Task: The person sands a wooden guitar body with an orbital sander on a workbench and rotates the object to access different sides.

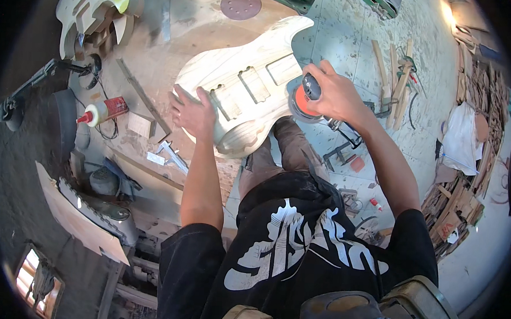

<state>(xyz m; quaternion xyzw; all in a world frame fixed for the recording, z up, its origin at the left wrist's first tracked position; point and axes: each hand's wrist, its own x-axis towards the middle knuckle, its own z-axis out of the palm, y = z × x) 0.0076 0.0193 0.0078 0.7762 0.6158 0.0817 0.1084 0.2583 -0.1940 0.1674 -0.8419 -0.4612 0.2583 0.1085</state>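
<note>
An unfinished pale wooden guitar body (pixel 244 90) with routed pickup cavities lies on the dusty workbench (pixel 175 36), overhanging its edge. My left hand (pixel 192 112) presses flat on the body's near left side. My right hand (pixel 332 94) grips an orbital sander (pixel 305 99) with an orange pad, held against the right edge of the guitar body.
A glue bottle with a red cap (pixel 103 110), a round sanding disc (pixel 240 5), another shaped guitar blank (pixel 93 13), a caliper (pixel 173 156) and a dark cable lie on the bench. Wood strips (pixel 393 80) and stacked offcuts (pixel 459 197) cover the floor at right.
</note>
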